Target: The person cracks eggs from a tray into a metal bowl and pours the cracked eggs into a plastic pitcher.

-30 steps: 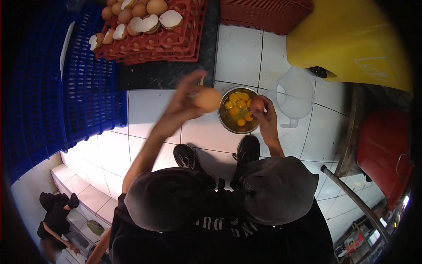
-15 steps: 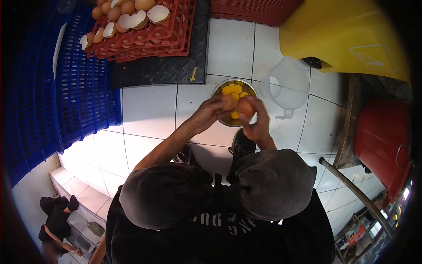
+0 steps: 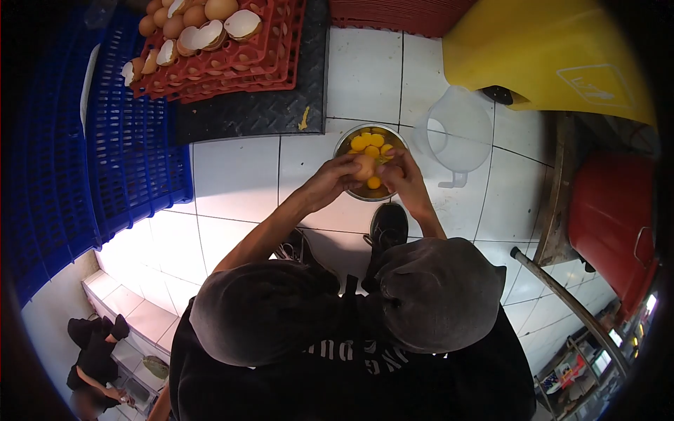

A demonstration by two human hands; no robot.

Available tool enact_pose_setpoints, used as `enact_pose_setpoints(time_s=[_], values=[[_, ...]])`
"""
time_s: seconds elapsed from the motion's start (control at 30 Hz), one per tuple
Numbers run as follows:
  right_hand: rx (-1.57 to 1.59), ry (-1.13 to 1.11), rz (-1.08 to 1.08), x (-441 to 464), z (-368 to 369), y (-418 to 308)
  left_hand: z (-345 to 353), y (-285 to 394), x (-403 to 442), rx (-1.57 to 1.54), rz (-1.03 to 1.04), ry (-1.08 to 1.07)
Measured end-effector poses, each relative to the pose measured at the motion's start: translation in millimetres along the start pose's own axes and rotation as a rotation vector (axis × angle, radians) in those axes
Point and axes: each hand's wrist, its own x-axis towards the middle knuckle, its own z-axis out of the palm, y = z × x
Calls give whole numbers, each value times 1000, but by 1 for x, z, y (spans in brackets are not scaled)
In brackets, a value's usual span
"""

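A round metal bowl [image 3: 379,196] sits on the tiled floor, with several yolks [image 3: 372,142] lying in it. My left hand [image 3: 328,184] has its fingers closed around a brown egg [image 3: 364,168], held over the bowl's near half. Close beside it, my right hand [image 3: 408,184] is closed on another brown egg [image 3: 390,170], largely covered by the fingers and thumb. Whether that egg's shell is broken is hard to see. To the right of the bowl lies a clear plastic jug [image 3: 463,137] with its handle toward me.
Stacked red egg trays [image 3: 246,74] hold eggs and broken shells on a black textured platform [image 3: 281,116]. Blue crates [image 3: 133,119] line the left. A yellow container [image 3: 533,56], a red bin [image 3: 611,224] and a metal bar [image 3: 569,302] are on the right. Another person [image 3: 95,365] is at lower left.
My right hand has turned and its fingers now cover more of its egg, over the bowl. My left hand keeps its egg nearly in place. The view has shifted slightly.
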Motion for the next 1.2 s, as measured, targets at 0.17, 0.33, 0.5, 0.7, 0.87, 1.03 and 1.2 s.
enact_pose_setpoints(time_s=[0.17,0.33,0.5,0.7,0.87,1.03,1.2], values=[[-334,-102,-90,-4,15,-12,8,9,-5,143,-12,-82],[-484,-60,-101,-5,18,-19,5,8,-1,406,65,-69],[-724,44,-122,-6,22,-20,7,7,0,815,182,126],[-959,101,-222,-5,27,-20,27,22,-7,1044,154,169],[-936,94,-216,-4,29,-23,28,20,-7,1041,183,226],[-892,83,-229,-4,28,-23,20,14,-3,1002,228,222],[-873,50,-239,-3,27,-25,21,19,-4,1013,191,214]])
